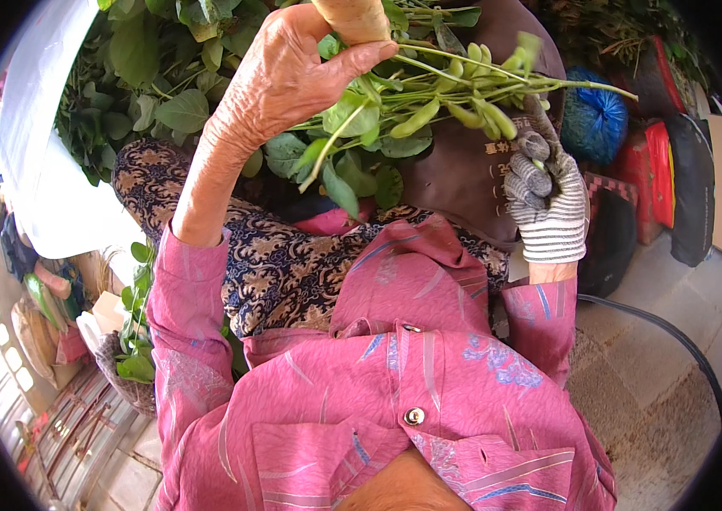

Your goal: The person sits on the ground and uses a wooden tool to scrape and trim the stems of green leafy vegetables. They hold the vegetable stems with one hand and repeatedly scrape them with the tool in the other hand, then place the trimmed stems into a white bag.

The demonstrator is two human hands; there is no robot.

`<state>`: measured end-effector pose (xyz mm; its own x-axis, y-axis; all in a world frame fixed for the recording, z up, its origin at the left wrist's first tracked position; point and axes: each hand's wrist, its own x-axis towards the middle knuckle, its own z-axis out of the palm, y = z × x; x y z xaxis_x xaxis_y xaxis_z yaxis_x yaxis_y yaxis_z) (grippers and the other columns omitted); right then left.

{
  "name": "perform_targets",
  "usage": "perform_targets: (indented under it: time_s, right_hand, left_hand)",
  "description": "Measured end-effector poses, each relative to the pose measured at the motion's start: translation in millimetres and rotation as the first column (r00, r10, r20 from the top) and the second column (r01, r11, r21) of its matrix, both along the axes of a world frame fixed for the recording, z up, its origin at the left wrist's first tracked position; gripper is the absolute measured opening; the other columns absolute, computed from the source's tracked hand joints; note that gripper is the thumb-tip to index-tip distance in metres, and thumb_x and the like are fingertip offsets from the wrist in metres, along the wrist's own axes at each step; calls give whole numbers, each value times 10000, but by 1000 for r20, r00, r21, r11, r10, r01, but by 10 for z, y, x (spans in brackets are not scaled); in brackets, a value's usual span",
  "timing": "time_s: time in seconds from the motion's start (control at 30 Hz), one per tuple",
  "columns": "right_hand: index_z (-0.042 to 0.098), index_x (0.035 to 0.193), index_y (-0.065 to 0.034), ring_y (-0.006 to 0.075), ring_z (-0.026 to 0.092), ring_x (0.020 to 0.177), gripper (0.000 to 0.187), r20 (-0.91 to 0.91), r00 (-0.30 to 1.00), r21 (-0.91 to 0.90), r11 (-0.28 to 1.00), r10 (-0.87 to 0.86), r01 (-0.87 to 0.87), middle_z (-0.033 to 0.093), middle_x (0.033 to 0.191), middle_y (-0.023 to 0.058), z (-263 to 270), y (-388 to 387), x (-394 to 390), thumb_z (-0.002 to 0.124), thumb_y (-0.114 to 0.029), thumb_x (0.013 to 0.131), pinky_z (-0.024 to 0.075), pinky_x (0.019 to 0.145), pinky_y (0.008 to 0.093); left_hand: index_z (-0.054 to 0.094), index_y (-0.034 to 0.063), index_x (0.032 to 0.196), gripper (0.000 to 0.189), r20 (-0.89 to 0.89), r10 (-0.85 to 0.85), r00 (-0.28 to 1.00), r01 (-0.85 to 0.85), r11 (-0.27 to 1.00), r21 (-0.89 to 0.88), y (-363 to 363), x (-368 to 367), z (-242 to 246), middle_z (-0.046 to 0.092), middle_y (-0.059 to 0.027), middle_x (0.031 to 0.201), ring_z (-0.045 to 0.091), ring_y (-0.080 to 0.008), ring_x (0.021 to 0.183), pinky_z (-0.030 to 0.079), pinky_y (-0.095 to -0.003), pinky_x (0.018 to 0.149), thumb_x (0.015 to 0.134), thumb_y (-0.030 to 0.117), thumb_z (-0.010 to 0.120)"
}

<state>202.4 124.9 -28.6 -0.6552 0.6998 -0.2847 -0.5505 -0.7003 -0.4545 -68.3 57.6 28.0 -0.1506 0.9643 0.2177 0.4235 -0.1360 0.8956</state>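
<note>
My left hand [290,76], bare, grips a leafy soybean stalk [450,70] under its thumb. A thick pale tan thing [354,19] shows beside the thumb, cut off by the top rim; I cannot tell what it is. Plump green pods [421,120] hang along the stalk, whose thin bare tip points right. My right hand [546,198] wears a grey-and-white striped knit glove. Its fingers are curled around a bit of green, seemingly a pod [538,164], just below the stalk's pods. Beneath lies a brown bag or sheet [456,179] with writing.
Leafy plants [163,89] are heaped at upper left beside a white sheet [48,191]. A basket [121,377] with green leaves stands at left. A blue plastic bag [594,115], a black bag [690,191] and a dark hose or cable [674,332] are on the right.
</note>
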Motion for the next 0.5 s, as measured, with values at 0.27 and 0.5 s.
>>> perform_targets:
  time_s: [0.27, 0.5]
  right_hand:
    - [527, 1142, 6, 50, 275, 371, 357, 160, 970, 84, 976, 183, -198, 342, 537, -35, 92, -39, 72, 477, -295, 956, 257, 336, 210]
    - [611, 993, 46, 9, 353, 438, 478, 587, 763, 439, 685, 271, -581, 471, 560, -50, 467, -200, -446, 537, -418, 903, 254, 421, 165]
  left_hand:
    - [658, 27, 918, 200, 241, 314, 918, -330, 944, 27, -411, -84, 18, 671, -70, 794, 594, -89, 629, 484, -213, 585, 832, 206, 685]
    - [633, -22, 934, 296, 448, 277, 850, -232, 960, -155, -259, 47, -158, 659, -72, 831, 632, -110, 663, 428, -200, 506, 822, 244, 697]
